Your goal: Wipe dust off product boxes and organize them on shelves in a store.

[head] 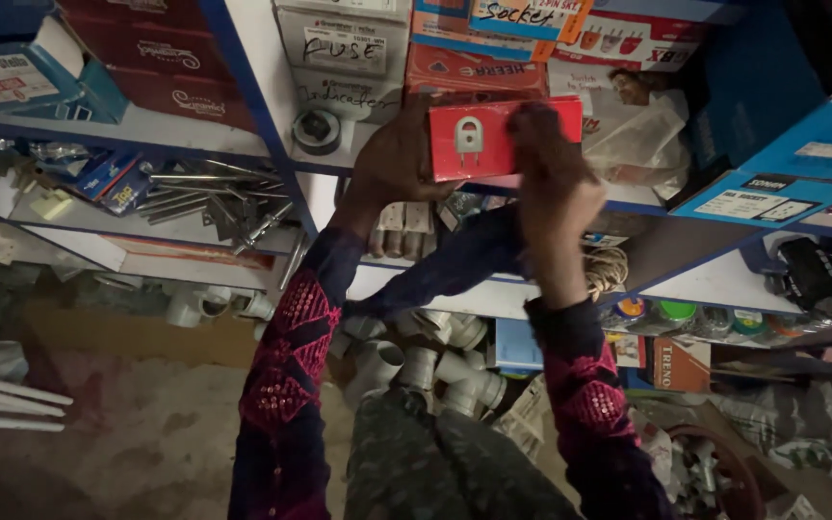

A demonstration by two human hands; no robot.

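- My left hand [399,159] and right hand [553,188] both clasp the small red cardboard box with a padlock picture [479,142].
- It's at the blue metal shelf [286,164] edge (mid-handling, I judge); next needs steady support.

A small red box [479,140] is held up in front of the shelving, its broad face turned toward the camera and level. That face shows a white padlock picture near its left half. The left hand [392,159] grips its left end and the right hand [551,164] covers its right end. It touches no shelf.
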